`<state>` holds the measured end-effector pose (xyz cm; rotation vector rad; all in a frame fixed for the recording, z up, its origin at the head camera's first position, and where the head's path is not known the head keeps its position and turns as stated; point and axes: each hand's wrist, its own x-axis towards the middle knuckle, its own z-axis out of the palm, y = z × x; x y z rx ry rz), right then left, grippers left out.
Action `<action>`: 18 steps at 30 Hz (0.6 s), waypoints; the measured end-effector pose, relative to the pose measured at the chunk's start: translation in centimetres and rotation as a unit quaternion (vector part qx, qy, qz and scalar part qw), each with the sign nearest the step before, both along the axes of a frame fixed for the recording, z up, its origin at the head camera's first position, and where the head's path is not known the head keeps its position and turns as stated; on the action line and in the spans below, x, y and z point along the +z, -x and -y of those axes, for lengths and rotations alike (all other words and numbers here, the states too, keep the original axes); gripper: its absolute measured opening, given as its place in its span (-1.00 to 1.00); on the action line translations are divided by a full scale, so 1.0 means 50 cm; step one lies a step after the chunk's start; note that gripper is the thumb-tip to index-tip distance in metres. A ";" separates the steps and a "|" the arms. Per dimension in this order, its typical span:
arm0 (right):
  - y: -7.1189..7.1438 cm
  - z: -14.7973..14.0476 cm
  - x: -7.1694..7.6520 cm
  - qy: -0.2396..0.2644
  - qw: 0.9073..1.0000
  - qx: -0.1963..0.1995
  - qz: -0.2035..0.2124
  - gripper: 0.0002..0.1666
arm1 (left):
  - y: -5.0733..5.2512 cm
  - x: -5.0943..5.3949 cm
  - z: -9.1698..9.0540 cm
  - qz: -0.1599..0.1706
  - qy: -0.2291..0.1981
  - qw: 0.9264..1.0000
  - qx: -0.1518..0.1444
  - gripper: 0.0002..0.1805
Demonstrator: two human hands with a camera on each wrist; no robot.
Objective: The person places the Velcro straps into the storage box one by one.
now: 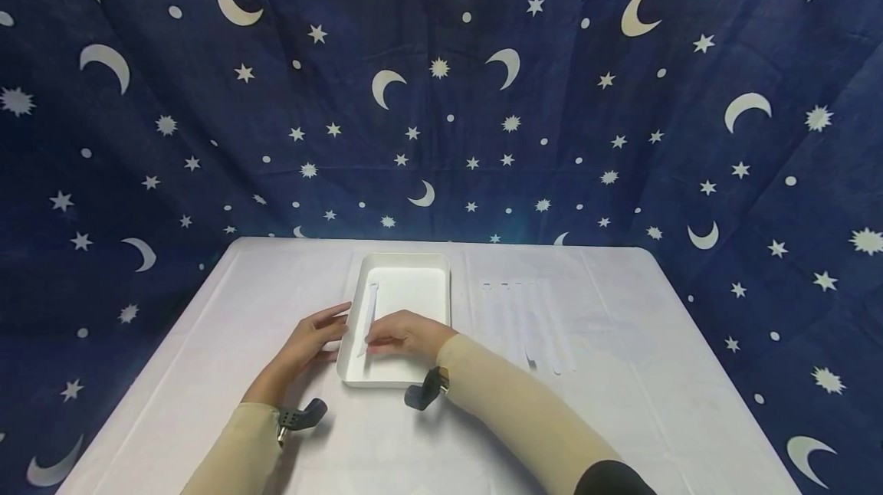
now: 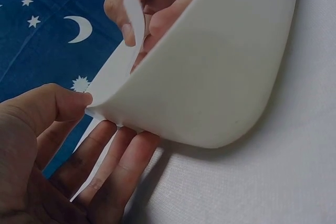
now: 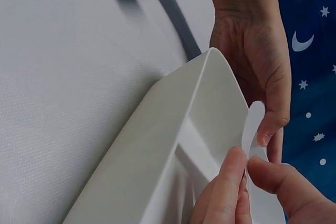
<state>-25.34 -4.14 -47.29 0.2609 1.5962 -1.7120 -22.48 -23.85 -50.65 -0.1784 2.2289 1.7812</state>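
- Currently the white strip (image 1: 372,307) is in the right grip (image 1: 403,334), pinched between thumb and fingers; it lies to the left of the palm, at the fingertips.
- Its long axis runs roughly between the near and far edges of the tabletop (image 1: 621,411), slanting a little, with the far end leaning toward the right edge.
- Most of its length stretches from the fingertips toward the far edge; a shorter part pokes out on the near side.
- The strip sits within the outline of the white tray (image 1: 414,280), close beside and almost parallel to its left long wall. I cannot tell whether it touches the tray floor.
- The tray stands left of the tabletop's middle, toward the far edge.
- The left grip (image 1: 313,338) is just across that wall, fingers relaxed and spread, fingertips touching the tray; the right one is nearer the strip, being on it.
- Similar pale strips (image 1: 520,319) lie side by side between the tray and the right edge, well apart from both hands.
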 end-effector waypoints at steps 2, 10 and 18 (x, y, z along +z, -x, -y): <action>0.000 0.001 0.000 -0.007 1.000 0.003 -0.006 -0.67 | -0.001 0.002 0.000 -0.003 -0.001 1.000 -0.002 -0.30; -0.002 0.009 -0.007 -0.048 0.997 0.035 -0.039 -0.82 | 0.001 -0.003 0.002 -0.002 -0.004 1.000 -0.001 -0.31; -0.002 0.004 -0.008 -0.062 0.996 0.058 -0.039 -0.94 | 0.001 -0.004 0.001 -0.004 -0.001 1.000 0.004 -0.32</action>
